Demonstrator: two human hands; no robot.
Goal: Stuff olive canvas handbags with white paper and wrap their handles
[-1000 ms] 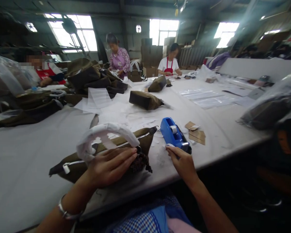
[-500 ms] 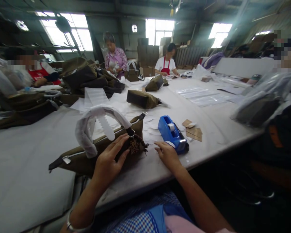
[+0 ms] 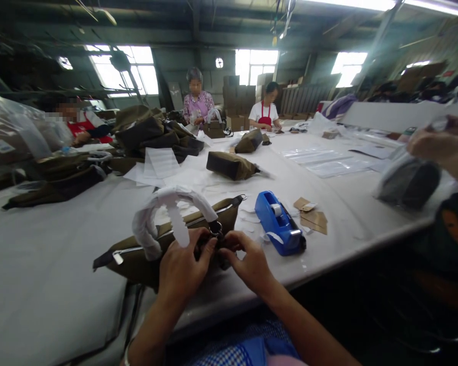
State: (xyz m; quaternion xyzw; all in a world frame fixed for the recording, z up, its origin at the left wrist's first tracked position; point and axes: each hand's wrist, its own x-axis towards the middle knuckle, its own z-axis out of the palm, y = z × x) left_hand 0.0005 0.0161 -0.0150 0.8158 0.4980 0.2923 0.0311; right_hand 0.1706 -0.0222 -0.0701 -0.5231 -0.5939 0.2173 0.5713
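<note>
An olive bag point(image 3: 137, 272) with a dark corner and a zip stands on the white table, its handle point(image 3: 147, 221) wrapped in white paper. At the ring point(image 3: 215, 228) on the bag's right side, my left hand point(image 3: 185, 262) pinches a dark tassel-like ornament. My right hand point(image 3: 248, 259) closes on the same ornament from the right, fingertips close to the left ones. The ornament is mostly hidden by the fingers. Just right of my hands sits a blue tape dispenser point(image 3: 277, 221) with a white paper piece at its side.
Brown tags point(image 3: 313, 221) lie beyond the dispenser. Another olive bag point(image 3: 232, 165) and white sheets point(image 3: 160, 163) are farther back, with a bag pile point(image 3: 148, 132) behind. Several people work around the table point(image 3: 61, 244); one at the right handles a plastic-wrapped bag point(image 3: 408, 178).
My right hand has moved left from beside the dispenser to the ornament. My left fingers have closed on it. The view has shifted, and a person's hands now show at the right over the wrapped bag.
</note>
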